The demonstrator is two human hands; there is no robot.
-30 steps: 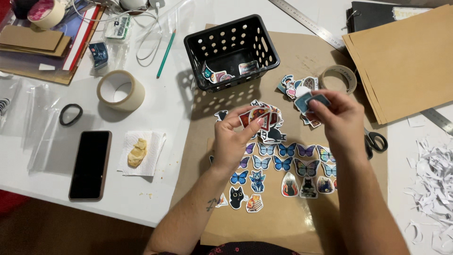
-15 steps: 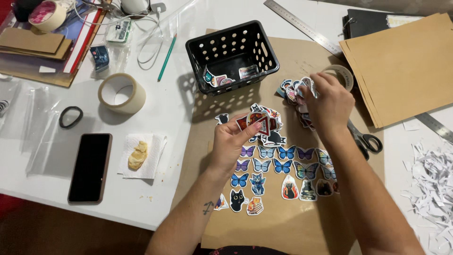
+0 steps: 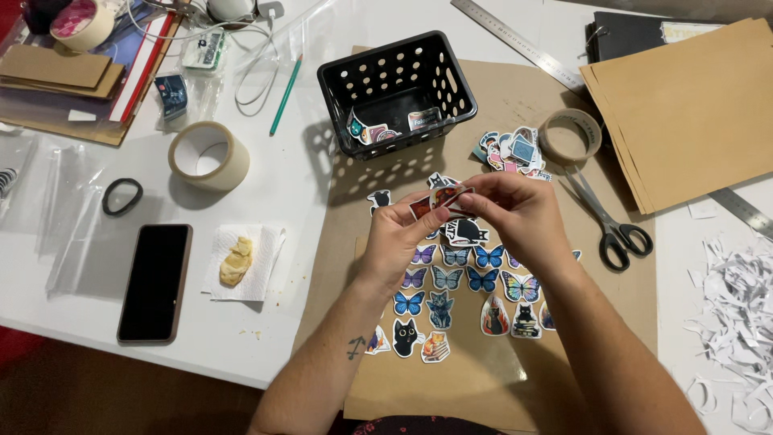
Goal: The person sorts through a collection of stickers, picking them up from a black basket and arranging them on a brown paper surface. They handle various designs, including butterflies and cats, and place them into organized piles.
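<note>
White table, both hands raised, fingers pinching stickers, apparently several.

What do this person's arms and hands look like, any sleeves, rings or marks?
Both forearms are bare, with no sleeves in view. The left forearm carries a small dark anchor tattoo. I see no rings, watch or gloves on the left hand or right hand.

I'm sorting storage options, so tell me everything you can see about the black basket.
The black basket looks like moulded plastic, rectangular, with rows of round holes through its walls and an open top. It stands upright at the far edge of the brown paper sheet, casting a dotted shadow toward the hands. A few stickers lie on its floor. Neither hand touches it.
</note>
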